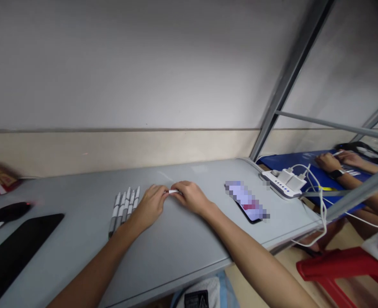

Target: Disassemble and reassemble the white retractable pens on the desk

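Note:
Near the middle of the grey table (182,239), both hands meet on one slim white pen (174,192). My left hand (152,204) pinches its left end, with the fingers closed. Closed around the right end is my right hand (190,196); its fingers hide much of that side. Just left of my left hand lies a row of several white and grey pens (123,207), side by side and partly covered by my left forearm.
A phone (248,203) with a lit screen lies right of my hands. Beyond it sit a power strip (281,185) with white cables and a metal post. At left are a black mouse (9,212), a dark flat slab and a red packet. Another person's hands work at a blue table.

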Demonstrator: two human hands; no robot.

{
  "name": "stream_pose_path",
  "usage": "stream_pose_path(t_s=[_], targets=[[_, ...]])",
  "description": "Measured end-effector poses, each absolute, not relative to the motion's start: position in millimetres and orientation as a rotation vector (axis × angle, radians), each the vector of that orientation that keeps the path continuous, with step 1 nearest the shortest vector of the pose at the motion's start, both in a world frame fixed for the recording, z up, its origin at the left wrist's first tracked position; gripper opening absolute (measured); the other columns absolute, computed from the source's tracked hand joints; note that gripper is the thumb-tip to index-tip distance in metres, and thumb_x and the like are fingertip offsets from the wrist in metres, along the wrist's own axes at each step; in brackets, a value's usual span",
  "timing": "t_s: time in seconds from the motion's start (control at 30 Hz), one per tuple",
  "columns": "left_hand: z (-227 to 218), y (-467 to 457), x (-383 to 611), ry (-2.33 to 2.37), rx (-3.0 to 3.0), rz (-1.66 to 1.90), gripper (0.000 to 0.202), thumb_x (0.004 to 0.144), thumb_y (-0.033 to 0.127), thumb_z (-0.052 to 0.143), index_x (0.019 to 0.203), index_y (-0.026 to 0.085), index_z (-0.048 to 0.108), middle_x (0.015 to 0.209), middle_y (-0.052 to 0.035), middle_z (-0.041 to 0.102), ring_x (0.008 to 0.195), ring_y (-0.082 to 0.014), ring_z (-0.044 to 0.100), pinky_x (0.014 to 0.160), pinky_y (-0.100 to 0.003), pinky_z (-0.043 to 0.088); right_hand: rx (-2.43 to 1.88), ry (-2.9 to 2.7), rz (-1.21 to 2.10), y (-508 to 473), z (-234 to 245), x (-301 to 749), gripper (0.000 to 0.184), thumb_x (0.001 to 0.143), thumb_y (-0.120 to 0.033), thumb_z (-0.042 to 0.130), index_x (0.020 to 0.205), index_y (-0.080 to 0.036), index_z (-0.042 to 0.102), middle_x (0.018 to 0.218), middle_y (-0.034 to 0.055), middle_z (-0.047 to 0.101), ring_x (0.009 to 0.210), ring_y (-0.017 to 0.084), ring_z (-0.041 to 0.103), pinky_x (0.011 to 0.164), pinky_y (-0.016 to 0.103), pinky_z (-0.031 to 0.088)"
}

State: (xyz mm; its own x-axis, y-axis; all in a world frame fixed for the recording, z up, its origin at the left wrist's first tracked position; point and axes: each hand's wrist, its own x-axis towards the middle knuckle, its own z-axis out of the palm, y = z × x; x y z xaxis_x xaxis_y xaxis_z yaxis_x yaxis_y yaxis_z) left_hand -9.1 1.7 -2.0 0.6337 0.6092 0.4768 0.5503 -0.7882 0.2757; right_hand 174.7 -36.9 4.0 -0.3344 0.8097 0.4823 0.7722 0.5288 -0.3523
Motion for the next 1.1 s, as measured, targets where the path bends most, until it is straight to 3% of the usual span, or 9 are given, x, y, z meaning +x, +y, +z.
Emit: stream_pose_path(t_s=[0.17,0.33,0.43,0.53,0.7,0.8,0.9,1.0,1.1], targets=[[1,3,-9,0.998,2.793,0.898,0.022,0.095,0.031,0.037,0.099,0.019,0.055,0.098,-0.0069,0.061,0.097,-0.0221,0.053,0.087,-0.038,0.041,-1.274,-2.140,0.076,-37,6,178,0.022,0.096,-0.029,0.045,0.102,-0.015,0.061,0.093,0.0077,0.066,0.082,0.016,0.059,0.074,0.026,0.040],[-4,6,-11,1.026,2.709,0.751,0.025,0.096,0.029,0.032,0.087,0.019,0.054,0.082,-0.0041,0.061,0.079,-0.0191,0.058,0.075,-0.033,0.044,-1.302,-2.180,-0.006,-36,5,178,0.016,0.092,-0.022,0.050,0.100,-0.015,0.063,0.091,0.0080,0.065,0.085,0.018,0.058,0.076,0.027,0.039],[-2,6,-11,0.998,2.688,0.886,0.016,0.094,0.030,0.040,0.093,0.020,0.052,0.092,-0.0050,0.061,0.089,-0.0198,0.057,0.080,-0.033,0.044,-1.293,-2.159,0.035,-36,5,177,0.018,0.094,-0.023,0.047,0.102,-0.015,0.061,0.093,0.0079,0.065,0.085,0.017,0.058,0.076,0.027,0.041],[0,4,-11,0.998,2.723,0.871,0.019,0.094,0.031,0.039,0.101,0.020,0.053,0.098,-0.0059,0.061,0.093,-0.0208,0.057,0.084,-0.035,0.044,-1.271,-2.156,0.048,-36,5,177,0.018,0.092,-0.021,0.050,0.104,-0.015,0.061,0.097,0.0083,0.066,0.089,0.018,0.059,0.078,0.027,0.041],[5,3,-11,0.999,2.791,0.821,0.025,0.096,0.028,0.032,0.086,0.019,0.053,0.083,-0.0053,0.059,0.082,-0.0207,0.055,0.076,-0.035,0.044,-1.291,-2.144,0.098,-37,6,176,0.020,0.095,-0.026,0.047,0.105,-0.015,0.061,0.097,0.0084,0.067,0.088,0.017,0.060,0.077,0.027,0.041],[6,2,-13,0.960,2.798,0.882,0.020,0.096,0.027,0.033,0.094,0.019,0.051,0.095,-0.0070,0.058,0.092,-0.0212,0.053,0.082,-0.035,0.043,-1.317,-2.143,0.109,-40,7,175,0.025,0.098,-0.030,0.040,0.103,-0.017,0.061,0.095,0.0075,0.067,0.083,0.016,0.061,0.074,0.026,0.041],[4,4,-16,0.940,2.783,0.788,0.022,0.097,0.028,0.032,0.103,0.020,0.051,0.101,-0.0063,0.058,0.097,-0.0204,0.053,0.087,-0.036,0.041,-1.329,-2.165,0.070,-41,9,177,0.021,0.096,-0.028,0.045,0.105,-0.017,0.061,0.095,0.0073,0.065,0.083,0.016,0.060,0.074,0.026,0.041],[3,9,-20,0.989,2.783,0.714,0.028,0.096,0.029,0.030,0.083,0.020,0.052,0.080,-0.0039,0.057,0.081,-0.0202,0.053,0.078,-0.035,0.042,-1.295,-2.162,0.065,-41,11,180,0.021,0.090,-0.021,0.055,0.110,-0.018,0.060,0.101,0.0074,0.063,0.088,0.016,0.058,0.076,0.025,0.041],[6,13,-24,1.009,2.745,0.775,0.026,0.095,0.029,0.031,0.083,0.020,0.053,0.078,-0.0036,0.055,0.077,-0.0198,0.051,0.072,-0.033,0.041,-1.272,-2.099,0.152,-40,13,182,0.019,0.091,-0.019,0.052,0.107,-0.018,0.062,0.097,0.0071,0.064,0.086,0.015,0.058,0.076,0.025,0.040]])
